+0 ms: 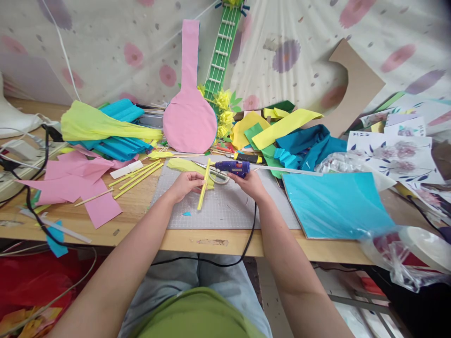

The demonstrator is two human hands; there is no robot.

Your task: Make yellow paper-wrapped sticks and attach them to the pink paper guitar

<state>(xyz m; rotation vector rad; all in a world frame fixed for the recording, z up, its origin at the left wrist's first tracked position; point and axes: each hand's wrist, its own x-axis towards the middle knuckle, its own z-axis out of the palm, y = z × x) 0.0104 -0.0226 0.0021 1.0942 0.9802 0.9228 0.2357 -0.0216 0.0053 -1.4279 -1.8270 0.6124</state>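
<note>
My left hand (188,184) is closed on a yellow stick (202,196), which stands slanted above the grey cutting mat (229,211). Just to its right, my right hand (252,184) grips a blue glue gun (233,167) whose nozzle points left toward the stick. The gun's black cord hangs from my right hand over the table edge. Behind the stick and the gun lie white-handled scissors (219,177) and a piece of yellow-green paper (183,165). Several more yellow sticks (137,180) rest on the wood left of the mat.
A pink lute-shaped piece (190,117) and a green stringed neck (222,51) lean at the back. Pink paper (75,176) and crepe paper (109,126) lie left. On the right are a blue sheet (338,204), a tape roll (426,246) and brown cardboard (355,89).
</note>
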